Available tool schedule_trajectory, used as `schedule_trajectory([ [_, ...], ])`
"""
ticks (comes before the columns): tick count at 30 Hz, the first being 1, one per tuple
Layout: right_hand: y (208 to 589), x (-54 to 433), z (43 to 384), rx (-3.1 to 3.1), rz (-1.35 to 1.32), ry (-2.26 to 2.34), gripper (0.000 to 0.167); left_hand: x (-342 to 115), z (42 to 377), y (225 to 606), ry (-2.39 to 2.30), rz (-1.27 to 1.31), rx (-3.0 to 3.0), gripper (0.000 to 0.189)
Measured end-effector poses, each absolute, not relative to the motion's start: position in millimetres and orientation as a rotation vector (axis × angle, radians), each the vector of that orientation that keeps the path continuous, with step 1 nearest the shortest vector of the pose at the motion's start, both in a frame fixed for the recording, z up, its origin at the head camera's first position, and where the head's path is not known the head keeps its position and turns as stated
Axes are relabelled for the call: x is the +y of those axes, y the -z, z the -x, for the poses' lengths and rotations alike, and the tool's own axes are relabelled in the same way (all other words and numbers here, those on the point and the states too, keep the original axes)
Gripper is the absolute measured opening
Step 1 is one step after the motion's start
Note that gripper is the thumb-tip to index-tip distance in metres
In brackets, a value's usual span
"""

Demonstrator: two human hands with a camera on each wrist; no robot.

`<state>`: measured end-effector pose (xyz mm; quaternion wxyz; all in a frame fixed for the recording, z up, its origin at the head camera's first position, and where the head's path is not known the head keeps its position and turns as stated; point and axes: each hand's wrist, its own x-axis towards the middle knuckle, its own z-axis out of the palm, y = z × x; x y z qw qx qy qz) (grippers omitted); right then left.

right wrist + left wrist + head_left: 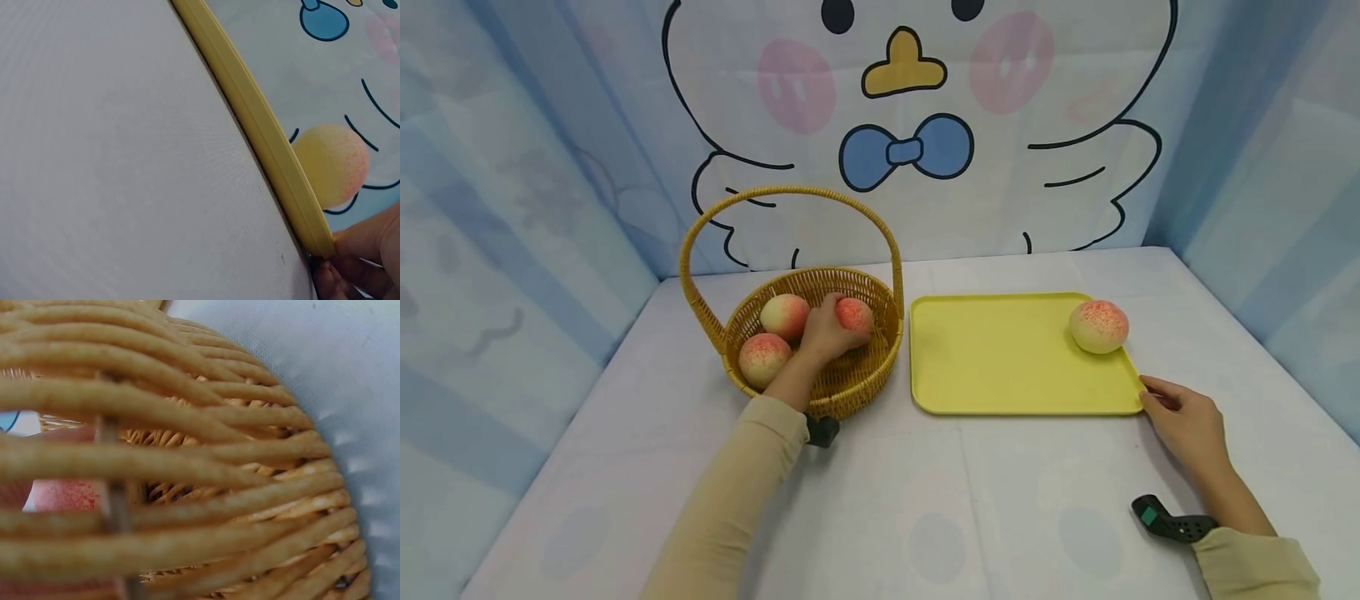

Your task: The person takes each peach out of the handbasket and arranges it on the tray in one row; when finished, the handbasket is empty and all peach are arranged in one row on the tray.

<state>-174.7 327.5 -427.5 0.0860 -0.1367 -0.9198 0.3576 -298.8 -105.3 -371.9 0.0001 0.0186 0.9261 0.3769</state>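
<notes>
Inside the wicker basket [868,387], my left hand [829,332] grips a pink-red peach [855,315] at the right side. Two more peaches lie left of that hand: one peach [785,317] further back and another peach [765,360] nearer the front. In the left wrist view the basket's weave [237,481] hides most of the hand and the red peach [65,495]. My right hand [1187,421] pinches the front right corner of the yellow tray [1000,358] between thumb and fingers. A single peach [1099,327] rests at the tray's right end.
The basket's tall arched handle [790,191] rises over it, left of the tray. A white cloth covers the table [925,517]. Behind hangs a curtain [910,225] with a cartoon figure, and blue curtains [497,275] enclose the sides.
</notes>
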Motion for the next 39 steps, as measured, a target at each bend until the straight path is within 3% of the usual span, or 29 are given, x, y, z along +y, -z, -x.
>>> schedule_trajectory([
  [15,427.5,325.9,176.4,-2.747,0.421,-1.088,0.042,-103.8,291.4,365.0,-1.329,-0.025,2.891,0.077],
  [39,425.8,326.1,174.2,-2.742,0.395,-1.043,0.041,-88.4,253.6,345.5,-1.602,-0.267,2.868,0.073],
])
